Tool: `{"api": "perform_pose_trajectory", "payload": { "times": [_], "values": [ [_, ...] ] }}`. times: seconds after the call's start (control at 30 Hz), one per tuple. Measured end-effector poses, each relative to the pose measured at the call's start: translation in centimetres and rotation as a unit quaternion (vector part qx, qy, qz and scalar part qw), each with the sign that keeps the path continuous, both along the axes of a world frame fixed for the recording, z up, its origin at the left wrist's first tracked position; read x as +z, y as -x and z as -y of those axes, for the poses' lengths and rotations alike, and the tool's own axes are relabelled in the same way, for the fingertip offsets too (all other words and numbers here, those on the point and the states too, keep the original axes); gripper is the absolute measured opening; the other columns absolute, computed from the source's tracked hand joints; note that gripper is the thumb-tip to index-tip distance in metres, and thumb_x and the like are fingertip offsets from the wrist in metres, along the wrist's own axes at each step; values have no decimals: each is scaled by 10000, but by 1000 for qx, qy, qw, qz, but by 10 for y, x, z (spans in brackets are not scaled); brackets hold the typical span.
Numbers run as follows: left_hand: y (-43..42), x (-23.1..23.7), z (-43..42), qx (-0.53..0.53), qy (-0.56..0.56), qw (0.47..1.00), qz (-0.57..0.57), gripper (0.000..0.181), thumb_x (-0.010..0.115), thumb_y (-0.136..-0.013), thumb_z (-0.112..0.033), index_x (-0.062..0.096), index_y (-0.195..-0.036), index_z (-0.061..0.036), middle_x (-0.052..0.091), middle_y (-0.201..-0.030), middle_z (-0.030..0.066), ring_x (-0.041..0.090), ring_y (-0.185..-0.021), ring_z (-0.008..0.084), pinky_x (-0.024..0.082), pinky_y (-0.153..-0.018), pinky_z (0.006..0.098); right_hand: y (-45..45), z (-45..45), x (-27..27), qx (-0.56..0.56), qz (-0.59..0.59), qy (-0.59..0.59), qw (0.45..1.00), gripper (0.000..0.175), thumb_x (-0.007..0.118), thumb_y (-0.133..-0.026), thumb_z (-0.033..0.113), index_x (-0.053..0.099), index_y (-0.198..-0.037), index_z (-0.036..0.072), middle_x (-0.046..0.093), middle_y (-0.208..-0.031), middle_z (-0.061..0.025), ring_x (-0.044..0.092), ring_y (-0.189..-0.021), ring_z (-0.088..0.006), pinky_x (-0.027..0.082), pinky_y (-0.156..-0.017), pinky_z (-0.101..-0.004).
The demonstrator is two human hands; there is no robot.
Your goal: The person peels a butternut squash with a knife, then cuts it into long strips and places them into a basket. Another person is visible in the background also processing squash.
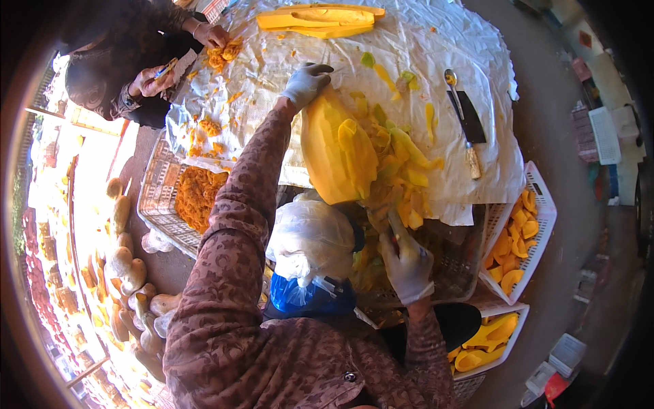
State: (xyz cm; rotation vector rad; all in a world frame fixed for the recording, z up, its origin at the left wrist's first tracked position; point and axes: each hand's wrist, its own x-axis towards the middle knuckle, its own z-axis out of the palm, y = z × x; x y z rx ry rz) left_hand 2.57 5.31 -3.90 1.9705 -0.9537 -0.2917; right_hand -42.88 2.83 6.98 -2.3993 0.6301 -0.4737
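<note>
A large peeled yellow squash (332, 153) lies near the front edge of the sheet-covered table (403, 38). My left hand (306, 86), in a light glove, grips its far end. Gloved as well, my right hand (409, 268) is closed around a peeling tool (380, 217), just off the squash's near end. Motion blur and scraps hide the tool's exact shape. Green and yellow peel strips (406, 153) are heaped along the squash's right side, some hanging over the table edge. A peel strip also rests on top of the squash.
Hollowed squash pieces (317, 20) lie at the far side. A wide-bladed knife (472, 133) and a spoon (450, 79) rest at right. Crates of cut squash (534, 245) and orange pulp (196, 197) flank me. Another person's hands (212, 36) work at upper left. Whole squashes (122, 260) cover the floor.
</note>
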Motion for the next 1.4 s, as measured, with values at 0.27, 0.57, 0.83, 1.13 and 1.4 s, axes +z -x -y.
{"api": "perform_pose_trajectory", "payload": {
  "times": [0.27,0.57,0.83,1.13,1.4],
  "values": [
    [2,-2,6,-7,7,1000,-14,341,651,-934,-190,725,-1252,-91,656,-1254,166,590,-1207,296,477,-1044,388,-65,-1,2,78,-17,135,988,512,682,-974,277,571,-1472,223,624,-620,-103,653,-542,-277,499,-503,-392],
    [-8,1,-7,6,18,999,-31,366,679,-890,-225,752,-1225,-96,599,-1301,178,584,-1236,325,447,-1079,378,-34,-2,-15,61,61,-18,996,490,733,-931,124,624,-1407,88,695,-803,-146,676,-628,-280,525,-586,-358],
    [-3,4,-5,-11,36,999,-29,367,671,-895,-206,744,-1237,-93,590,-1292,164,587,-1215,296,468,-1055,368,19,-16,-73,44,54,-79,994,462,693,-986,178,599,-1432,100,751,-950,-133,735,-778,-243,555,-635,-334],
    [7,29,-23,-35,25,998,-55,396,603,-959,-182,676,-1315,-25,613,-1347,145,549,-1279,265,402,-1115,360,-126,87,-10,14,-40,-533,845,442,603,-1034,410,655,-1370,128,654,-788,6,565,-560,-87,444,-477,-246],
    [7,26,-7,-60,11,997,-41,422,594,-958,-190,663,-1346,-40,599,-1376,155,534,-1305,270,386,-1134,366,-200,117,-42,103,-146,-430,885,441,612,-1005,440,697,-1287,111,665,-745,-36,594,-561,-134,465,-489,-299]
  ]
}}
